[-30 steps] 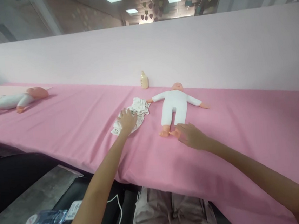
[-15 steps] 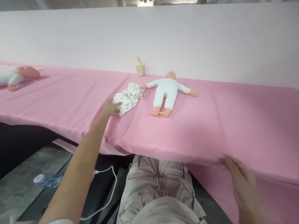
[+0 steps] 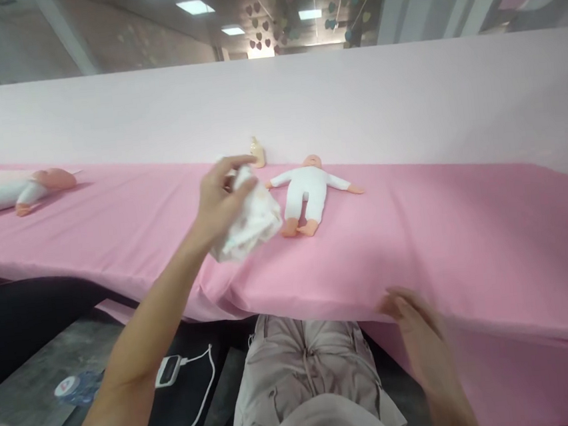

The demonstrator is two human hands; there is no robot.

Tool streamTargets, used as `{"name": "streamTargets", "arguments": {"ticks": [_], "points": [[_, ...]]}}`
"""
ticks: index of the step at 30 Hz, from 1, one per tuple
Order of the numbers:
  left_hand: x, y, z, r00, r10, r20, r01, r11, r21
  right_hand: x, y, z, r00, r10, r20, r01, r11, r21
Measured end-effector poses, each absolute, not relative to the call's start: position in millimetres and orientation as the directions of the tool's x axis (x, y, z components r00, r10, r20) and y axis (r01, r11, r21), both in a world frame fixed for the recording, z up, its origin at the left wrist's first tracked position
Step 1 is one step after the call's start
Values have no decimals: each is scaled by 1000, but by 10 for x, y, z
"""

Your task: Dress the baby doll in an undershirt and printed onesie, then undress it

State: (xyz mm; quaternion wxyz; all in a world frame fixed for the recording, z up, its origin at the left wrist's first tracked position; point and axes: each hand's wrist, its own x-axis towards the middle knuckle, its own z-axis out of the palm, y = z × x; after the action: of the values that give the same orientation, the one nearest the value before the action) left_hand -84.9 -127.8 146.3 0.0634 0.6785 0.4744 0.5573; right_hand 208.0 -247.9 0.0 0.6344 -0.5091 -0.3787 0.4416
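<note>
Left of the white-suited doll (image 3: 307, 185), the left hand (image 3: 217, 200) grasps a crumpled white cloth (image 3: 254, 219); the right hand (image 3: 418, 330), loose and free, is nearer the wearer than the doll.

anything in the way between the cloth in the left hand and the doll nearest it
Nothing visible: in this view the cloth, gripped in the left hand, shows right beside the doll. The bottle stands farther back by the wall, and the right hand is off to the right.
</note>
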Motion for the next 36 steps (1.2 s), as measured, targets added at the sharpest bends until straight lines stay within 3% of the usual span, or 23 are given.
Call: {"name": "streamTargets", "arguments": {"ticks": [2,4,7,9,12,14,17,20,23,26,30,33,36], "points": [[-383,-1730,1393,290,750,595,511,-647,566,1801,-2459,117,57,979,196,-302,204,-931],[-35,-2107,1221,656,601,457,348,-777,524,1607,-2480,178,-36,957,288,-357,257,-898],[159,-2405,965,795,451,406,192,-822,536,1497,-2581,177,-15,981,194,-391,173,-904],[126,-2419,862,739,461,492,109,-802,587,1503,-2650,165,72,996,59,-421,84,-903],[47,-2286,782,468,625,625,158,-755,636,1541,-2692,188,160,984,-72,-438,5,-899],[40,-2177,741,372,758,535,230,-634,739,1566,-2667,225,162,984,-69,-428,7,-904],[60,-2065,675,487,843,226,130,-326,936,1604,-2546,286,159,986,-45,-373,18,-928],[52,-2025,631,481,871,104,-31,-102,994,1625,-2366,318,193,980,56,-151,86,-985],[39,-2011,619,318,937,147,-65,-133,989,1592,-2247,300,316,884,344,216,286,-933],[55,-1996,605,314,930,193,-1,-203,979,1522,-2268,282,197,864,463,379,368,-849],[70,-2008,567,419,882,217,17,-247,969,1471,-2343,313,-31,952,304,110,305,-946],[59,-2034,543,483,838,253,46,-313,949,1467,-2318,328,28,981,193,-52,194,-980],[62,-2017,512,415,862,291,70,-350,934,1463,-2274,307,103,991,87,-191,106,-976]]}}
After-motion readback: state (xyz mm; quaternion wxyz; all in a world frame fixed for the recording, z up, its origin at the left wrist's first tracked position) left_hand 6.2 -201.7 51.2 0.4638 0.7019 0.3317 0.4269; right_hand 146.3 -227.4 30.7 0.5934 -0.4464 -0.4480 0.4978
